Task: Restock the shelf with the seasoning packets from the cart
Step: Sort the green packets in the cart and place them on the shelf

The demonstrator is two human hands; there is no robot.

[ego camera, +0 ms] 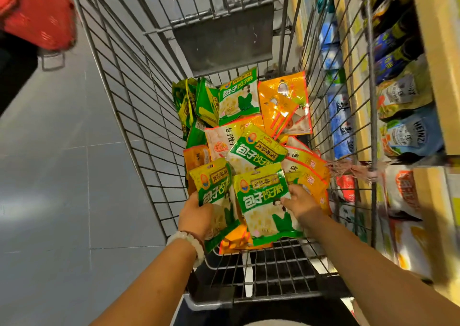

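Flat plastic seasoning packets lie heaped in the bottom of a grey wire shopping cart [139, 116]: green-and-yellow ones printed with white characters and a figure in green, mixed with orange packets [283, 101] edged in red. Some green ones stand on edge at the pile's far left; others lie flat and overlapping.

Both bare arms reach down into the cart from its near end. The left hand [196, 216], with a pale bead bracelet [189, 243] at the wrist, grips the lower left edge of one green-and-yellow packet [214, 193], fingers curled round it. The right hand [301, 202] holds the right edge of a neighbouring green-and-yellow packet [263, 203], thumb on its face and fingers behind. The two packets overlap slightly and tilt up above the pile.

The cart's wire walls rise steeply on both sides. Its right wall stands close against the store shelf [438, 59], stocked with blue, white and dark sauce pouches. Grey tiled floor [49, 176] lies open to the left, with a blurred red bag [37, 9] at the far upper left.
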